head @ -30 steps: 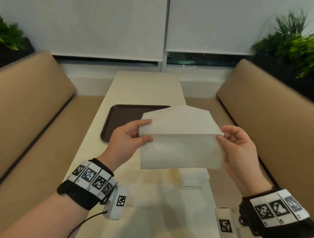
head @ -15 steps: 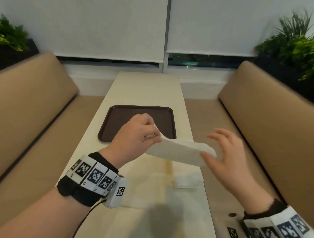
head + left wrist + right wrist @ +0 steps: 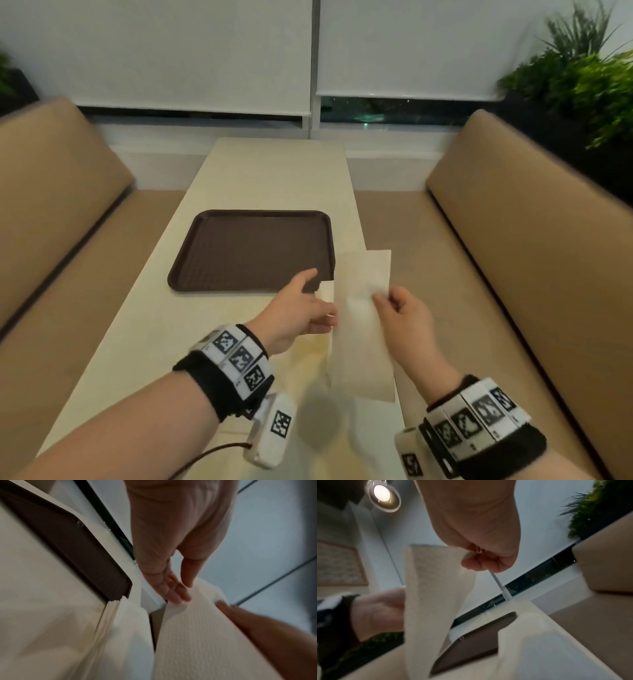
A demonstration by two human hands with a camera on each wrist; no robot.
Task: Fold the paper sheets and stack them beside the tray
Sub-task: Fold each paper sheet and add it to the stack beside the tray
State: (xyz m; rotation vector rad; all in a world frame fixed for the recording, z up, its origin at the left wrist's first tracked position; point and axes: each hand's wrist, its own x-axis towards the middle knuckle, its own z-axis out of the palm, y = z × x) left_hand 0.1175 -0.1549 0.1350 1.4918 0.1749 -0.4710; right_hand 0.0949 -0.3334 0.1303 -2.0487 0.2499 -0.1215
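Observation:
A white folded paper sheet (image 3: 363,329) hangs lengthwise just above the table, near its right edge. My right hand (image 3: 394,305) pinches its right edge between thumb and forefinger, seen close in the right wrist view (image 3: 471,561). My left hand (image 3: 308,308) holds its left edge, thumb on top and fingers (image 3: 175,593) straight at the far edge. A stack of folded sheets (image 3: 324,291) lies at the near right corner of the dark brown tray (image 3: 250,250); its layered edges (image 3: 111,609) show in the left wrist view.
The long cream table (image 3: 274,171) runs toward the window. Tan padded benches (image 3: 513,274) flank it on both sides. Green plants (image 3: 582,75) stand behind the right bench. Bare table surface lies left of and in front of the tray.
The sheet went from wide and upright to flat, then turned lengthwise. My right hand let go, then pinched it again. Both hands came down toward the tray's near right corner.

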